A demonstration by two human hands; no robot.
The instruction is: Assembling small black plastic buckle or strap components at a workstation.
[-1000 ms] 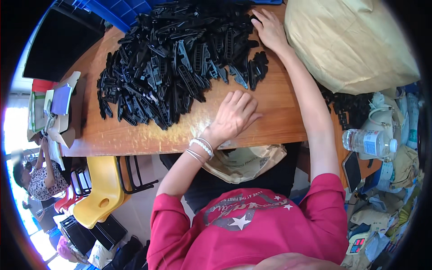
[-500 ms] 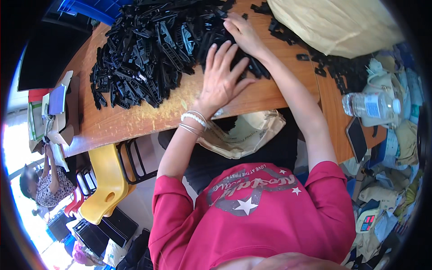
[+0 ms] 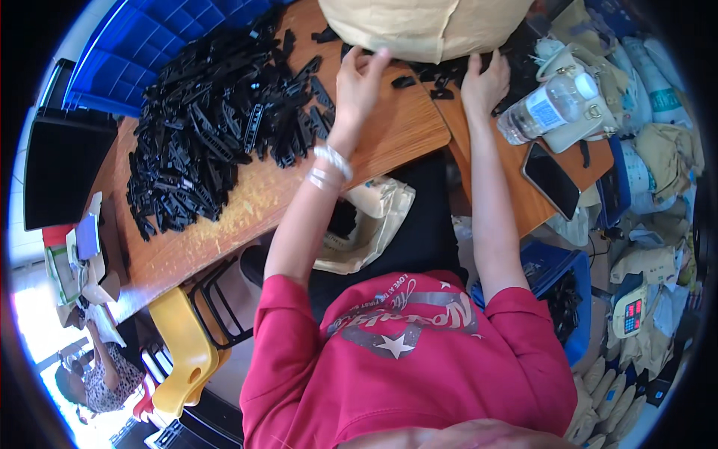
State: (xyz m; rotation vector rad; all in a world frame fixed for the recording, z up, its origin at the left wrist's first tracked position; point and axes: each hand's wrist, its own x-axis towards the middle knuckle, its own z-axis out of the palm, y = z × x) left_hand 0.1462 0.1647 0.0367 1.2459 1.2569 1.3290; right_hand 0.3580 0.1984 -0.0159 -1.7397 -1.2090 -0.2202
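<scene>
A large tan paper bag [image 3: 434,30] stands at the top middle, partly cut off by the picture's edge. My left hand [image 3: 357,86] grips its lower left edge, the thumb showing against the paper. At the lower right edge my right hand [image 3: 486,84] takes hold of it too, with some fingertips hidden. Black plastic parts [image 3: 202,127], long and slotted, lie heaped on the wooden table [image 3: 407,123] to the left of my hands. A few small black pieces [image 3: 441,91] are scattered just below the bag.
An open paper bag [image 3: 366,243] rests on my lap. On the right are a plastic bottle [image 3: 546,112], a phone [image 3: 551,181] and a blue bin [image 3: 572,292]. A blue crate [image 3: 134,52] and dark monitor [image 3: 63,172] stand left, with a yellow chair [image 3: 176,337] and another person [image 3: 112,378] beyond.
Both hands have left the black parts and moved to the large paper bag, which sits further left in view. My view has turned to the right.
</scene>
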